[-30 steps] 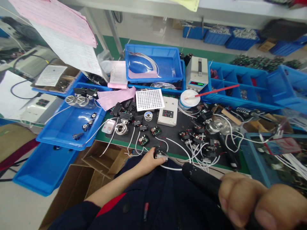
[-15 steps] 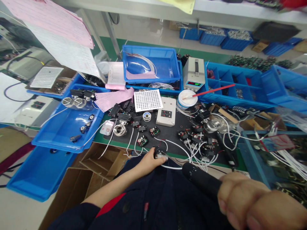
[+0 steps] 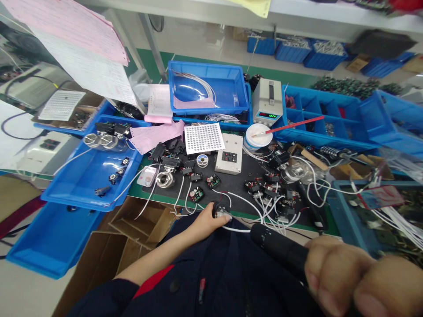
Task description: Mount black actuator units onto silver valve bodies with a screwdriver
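Observation:
My left hand [image 3: 206,222] is closed on a small black housing [image 3: 216,209] with a metallic part, held at the bench's front edge. A white cable [image 3: 239,230] runs beside it. In the right foreground my right hand [image 3: 350,275] wraps round the thick black body of a screwdriver [image 3: 279,246]. The tool's thin shaft points left to the housing; whether its tip touches cannot be made out. Just beyond my left hand lie small green circuit boards [image 3: 197,194] in black housings. To the right is a cluster of similar wired assemblies [image 3: 272,193].
A solder reel [image 3: 202,160], a grey switch box [image 3: 228,154] and a white tub [image 3: 257,137] with a red-handled brush stand behind. Blue trays [image 3: 95,176] flank the left side. A divided blue bin [image 3: 317,103] sits back right; cardboard boxes [image 3: 139,220] are below left.
My right hand and the rear of the screwdriver have shifted slightly right and down. My left hand keeps the housing in nearly the same place, turned a little.

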Motion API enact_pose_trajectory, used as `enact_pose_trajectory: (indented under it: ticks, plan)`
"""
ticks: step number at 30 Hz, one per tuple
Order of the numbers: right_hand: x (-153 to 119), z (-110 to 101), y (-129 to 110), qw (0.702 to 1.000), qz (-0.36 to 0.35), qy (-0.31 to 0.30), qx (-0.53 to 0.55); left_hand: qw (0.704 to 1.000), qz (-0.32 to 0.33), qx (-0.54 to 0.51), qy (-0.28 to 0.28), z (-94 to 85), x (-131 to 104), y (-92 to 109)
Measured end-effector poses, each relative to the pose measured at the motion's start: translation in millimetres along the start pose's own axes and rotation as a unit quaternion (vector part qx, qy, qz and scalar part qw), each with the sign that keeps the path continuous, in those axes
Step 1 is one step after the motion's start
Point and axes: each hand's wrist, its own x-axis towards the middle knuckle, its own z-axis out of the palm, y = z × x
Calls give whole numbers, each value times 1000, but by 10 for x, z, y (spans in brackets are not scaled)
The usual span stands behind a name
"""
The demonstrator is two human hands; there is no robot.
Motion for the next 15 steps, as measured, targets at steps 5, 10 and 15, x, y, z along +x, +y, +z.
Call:
enact_pose_trajectory:
  ticks: [5, 10, 15]
  plan:
    - [48, -51, 66, 991, -65, -119, 7, 1000, 3, 0, -3, -6, 10, -25]
    - [-4, 15, 44, 1000, -8, 1, 9, 1000, 4, 0, -4, -18, 31, -50]
    - [59, 40, 18, 998, -29, -63, 7, 1000, 6, -1, -8, -15, 16, -8]
